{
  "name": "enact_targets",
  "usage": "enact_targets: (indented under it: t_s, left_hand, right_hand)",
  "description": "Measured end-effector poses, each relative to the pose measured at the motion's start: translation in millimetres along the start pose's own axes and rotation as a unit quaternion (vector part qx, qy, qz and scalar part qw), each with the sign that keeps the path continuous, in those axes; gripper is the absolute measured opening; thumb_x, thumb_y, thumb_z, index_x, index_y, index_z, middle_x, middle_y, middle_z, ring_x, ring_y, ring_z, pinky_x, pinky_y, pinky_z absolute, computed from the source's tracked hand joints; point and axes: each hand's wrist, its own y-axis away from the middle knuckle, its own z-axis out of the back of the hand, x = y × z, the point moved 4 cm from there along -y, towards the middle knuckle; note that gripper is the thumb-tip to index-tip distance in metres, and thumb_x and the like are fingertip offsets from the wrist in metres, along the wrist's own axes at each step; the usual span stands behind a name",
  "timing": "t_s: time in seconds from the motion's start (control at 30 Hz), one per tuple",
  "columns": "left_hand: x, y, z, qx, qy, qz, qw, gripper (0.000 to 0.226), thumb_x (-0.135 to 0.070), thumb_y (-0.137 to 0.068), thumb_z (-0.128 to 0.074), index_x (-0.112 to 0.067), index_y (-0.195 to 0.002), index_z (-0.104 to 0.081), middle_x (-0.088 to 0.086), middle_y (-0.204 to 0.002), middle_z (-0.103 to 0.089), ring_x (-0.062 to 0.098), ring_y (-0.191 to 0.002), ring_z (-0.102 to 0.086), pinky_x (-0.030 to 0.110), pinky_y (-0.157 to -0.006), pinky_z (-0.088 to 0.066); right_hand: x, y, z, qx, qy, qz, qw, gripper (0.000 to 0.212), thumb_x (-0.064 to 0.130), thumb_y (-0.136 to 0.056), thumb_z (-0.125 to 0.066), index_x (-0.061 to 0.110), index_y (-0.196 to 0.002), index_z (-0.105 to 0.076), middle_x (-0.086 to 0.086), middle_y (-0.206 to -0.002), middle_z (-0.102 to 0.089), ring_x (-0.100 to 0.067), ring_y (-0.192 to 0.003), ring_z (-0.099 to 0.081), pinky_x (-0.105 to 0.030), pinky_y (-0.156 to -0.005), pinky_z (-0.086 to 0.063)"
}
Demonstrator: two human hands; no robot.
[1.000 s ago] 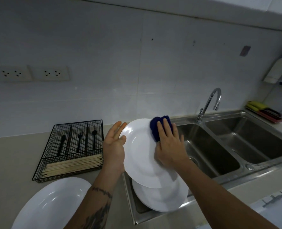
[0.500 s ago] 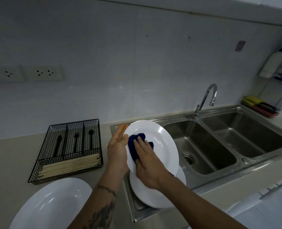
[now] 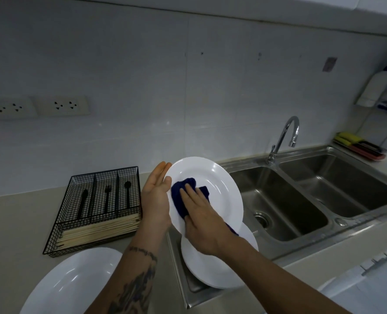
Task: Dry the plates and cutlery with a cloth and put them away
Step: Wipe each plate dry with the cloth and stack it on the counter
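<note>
I hold a white plate (image 3: 217, 184) tilted up over the sink's draining board. My left hand (image 3: 156, 198) grips its left rim, thumb on the face and fingers behind. My right hand (image 3: 199, 214) presses a dark blue cloth (image 3: 181, 196) flat against the left part of the plate's face. Below it lies another white plate (image 3: 212, 268) on the steel drainer. A third white plate (image 3: 70, 284) rests on the counter at the lower left. A black wire cutlery tray (image 3: 92, 211) holds black cutlery and wooden chopsticks.
A double steel sink (image 3: 301, 200) with a curved tap (image 3: 285, 137) lies to the right. Sponges (image 3: 357, 146) sit on a rack at the far right, under a white bottle (image 3: 376, 87). Wall sockets (image 3: 38, 107) are at the left.
The cloth and my right hand slid from the plate's upper right rim to its left side. The plate stays gripped by my left hand.
</note>
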Motion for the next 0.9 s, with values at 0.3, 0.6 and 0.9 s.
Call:
enact_targets:
  t_s: [0.3,0.6,0.9]
  left_hand:
    - [-11.8,-12.8,20.9,-0.069,0.029,-0.013,0.997,0.042,0.005,-0.095,-0.051,-0.028,-0.116,-0.064,-0.007,-0.121,-0.067,0.021,-0.115,-0.064,0.042,-0.097,-0.053]
    - [-0.1,-3.4,16.0,0.020,-0.002,0.038,0.999,0.045,0.006,-0.096,-0.049,-0.023,-0.128,-0.061,-0.009,-0.124,-0.066,0.016,-0.109,-0.065,0.032,-0.082,-0.055]
    - [-3.3,-8.1,-4.3,0.156,-0.054,0.085,0.983,0.048,0.005,-0.096,-0.050,-0.022,-0.136,-0.054,-0.008,-0.121,-0.070,0.023,-0.114,-0.066,0.040,-0.089,-0.054]
  right_hand:
    - [-2.0,18.1,12.4,0.042,0.042,0.060,0.996,0.063,0.018,-0.098,-0.045,0.029,-0.153,-0.015,0.011,-0.160,-0.015,-0.009,-0.146,-0.013,-0.026,-0.117,-0.010]
    - [-83.9,-18.5,38.8,-0.069,0.166,-0.119,0.976,0.072,0.018,-0.094,-0.044,0.013,-0.153,-0.003,-0.006,-0.162,0.002,-0.029,-0.148,0.002,-0.044,-0.120,-0.006]
    - [-56.2,-31.4,54.2,-0.075,0.218,-0.029,0.973,0.077,0.031,-0.088,-0.052,0.036,-0.149,-0.006,0.000,-0.160,-0.002,-0.039,-0.141,-0.014,-0.059,-0.108,-0.029]
